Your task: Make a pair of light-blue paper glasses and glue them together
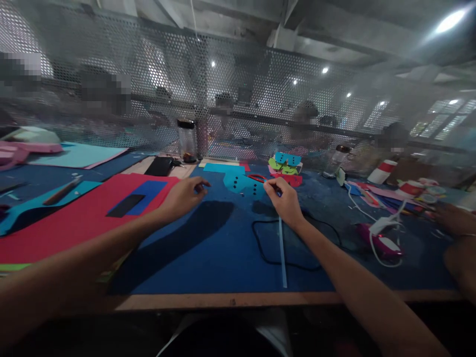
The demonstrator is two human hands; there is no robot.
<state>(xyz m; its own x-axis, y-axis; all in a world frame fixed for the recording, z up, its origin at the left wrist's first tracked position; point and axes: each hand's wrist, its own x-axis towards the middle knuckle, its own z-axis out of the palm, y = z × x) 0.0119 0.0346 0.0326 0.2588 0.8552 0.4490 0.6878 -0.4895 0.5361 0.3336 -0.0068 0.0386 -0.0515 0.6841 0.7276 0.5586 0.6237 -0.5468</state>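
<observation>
My right hand [284, 197] is pinched closed around the end of a slim red tool with two curved arms, apparently tweezers [256, 177]. Just left of those fingertips lies a light-blue sheet cut-out [243, 184] with black dots in two rows. My left hand [185, 194] hovers above the table, left of the cut-out, its fingers loosely bent and apart with nothing visible in them. Behind my right hand sits a pile of dotted cut-outs [286, 167] in blue, green and red. A narrow pale strip [282, 253] runs from under my right hand toward the table's front edge.
Red sheets [89, 218] with blue and black pieces spread at left. A black phone-like object [160, 166] and a jar [186, 141] stand farther back. A dark cable loop [256, 243], a magenta device [381, 241] with white cord and another person's hand [453, 218] are at right.
</observation>
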